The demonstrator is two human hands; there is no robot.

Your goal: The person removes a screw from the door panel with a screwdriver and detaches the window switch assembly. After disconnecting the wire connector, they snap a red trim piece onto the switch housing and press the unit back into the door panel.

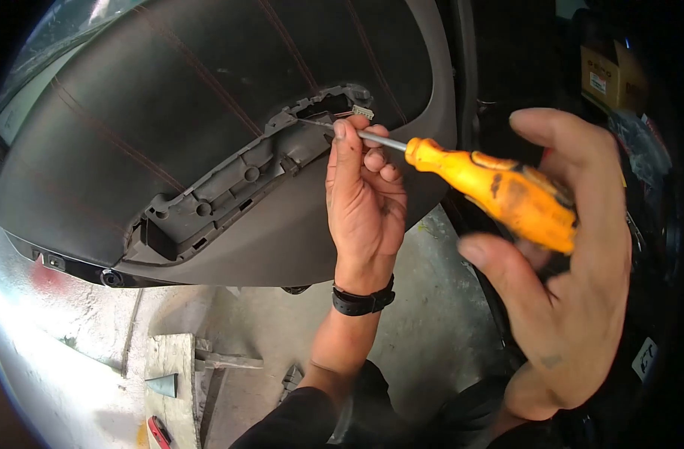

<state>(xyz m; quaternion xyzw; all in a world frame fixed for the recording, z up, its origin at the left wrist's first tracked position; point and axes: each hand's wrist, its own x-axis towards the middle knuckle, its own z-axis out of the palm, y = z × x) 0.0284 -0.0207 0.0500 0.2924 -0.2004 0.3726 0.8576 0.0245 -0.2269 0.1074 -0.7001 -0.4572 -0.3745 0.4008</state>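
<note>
A screwdriver with a worn yellow handle (pixel 499 191) points up and left toward a long recess (pixel 230 191) in a dark car door panel (pixel 207 82) with red stitching. My left hand (pixel 368 198) is closed round the metal shaft in a pinch, at the upper right end of the recess. Right beside those fingertips a small pale wire connector (pixel 363 112) pokes out of the opening. Around the handle's butt end my right hand (pixel 574 247) is spread, thumb and forefinger apart from the handle. The tip of the shaft is partly hidden behind my left fingers.
Below the panel stands a worn wooden bench (pixel 170 355), bearing a dark wedge-shaped piece (pixel 162 385) and a red knife-like tool (pixel 159 432). A cardboard box (pixel 611 78) and clear plastic wrapping (pixel 641 146) sit at the upper right. Concrete floor (pixel 424 292) shows beneath my arms.
</note>
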